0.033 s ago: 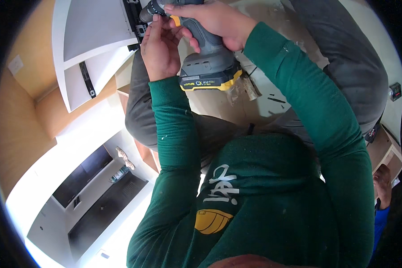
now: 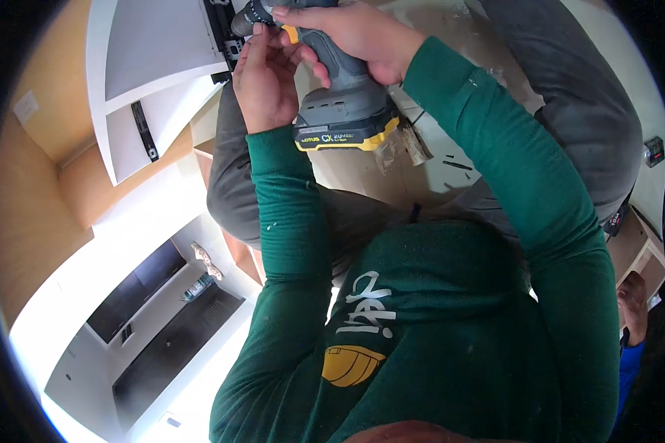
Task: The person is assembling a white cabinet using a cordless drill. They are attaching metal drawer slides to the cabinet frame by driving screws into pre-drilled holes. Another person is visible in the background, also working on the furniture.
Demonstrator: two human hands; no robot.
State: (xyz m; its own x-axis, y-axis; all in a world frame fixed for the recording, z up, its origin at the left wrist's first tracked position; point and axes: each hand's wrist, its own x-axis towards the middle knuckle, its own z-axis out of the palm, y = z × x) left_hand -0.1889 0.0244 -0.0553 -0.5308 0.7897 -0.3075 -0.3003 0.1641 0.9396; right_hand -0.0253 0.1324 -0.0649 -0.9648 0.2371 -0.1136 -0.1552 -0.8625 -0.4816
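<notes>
My right hand (image 2: 369,37) is wrapped round the handle of a grey and black cordless drill (image 2: 343,103) with a yellow-trimmed battery. Its thumb lies along the top of the body. At the chuck (image 2: 245,21), my left hand (image 2: 267,81) is closed, thumb and fingers by the front of the drill; whether a small screw is between them is hidden. The chuck points left at a black drawer slide (image 2: 220,37) on the edge of a white cabinet panel (image 2: 162,52). The drill's tip is out of sight behind the slide and fingers.
A second black slide (image 2: 145,131) is on a lower white panel. Loose dark screws or bits (image 2: 458,165) and a wood scrap (image 2: 415,144) lie on the floor between my legs. At right are a small dark device (image 2: 653,151) and another person's hand (image 2: 632,303).
The battery end of the drill has shifted very slightly left. My hands stay in practically the same place.
</notes>
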